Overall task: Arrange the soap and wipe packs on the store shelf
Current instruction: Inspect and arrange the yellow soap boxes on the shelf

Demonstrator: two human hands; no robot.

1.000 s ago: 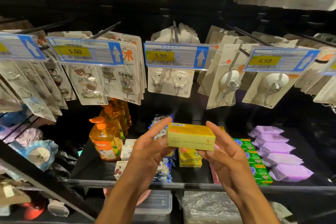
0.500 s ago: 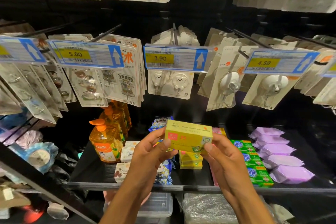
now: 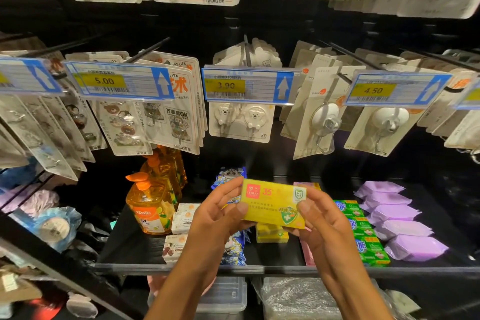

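Two hands meet in the head view, the only one given: the left hand [image 3: 215, 218] and the right hand [image 3: 319, 226] pinch a yellow soap box [image 3: 272, 203] by its short ends. Each thumb is pressed on the printed face, and the other fingers curl round behind, mostly hidden. The box is held in the air above the front of the black shelf [image 3: 135, 249], face toward the camera; its small print is too blurred to read. Straight below it, a stack of yellow boxes [image 3: 271, 235] is half covered, so its count is unclear. The left hand hides much of the blue-and-white packs [image 3: 235, 249], and the right hand covers most of a pink pack [image 3: 307, 252]. To the right lie a row of green packs [image 3: 368, 247] and then purple wipe packs [image 3: 400, 218]. To the left are small white soap boxes [image 3: 184, 221] and an orange bottle [image 3: 148, 210].
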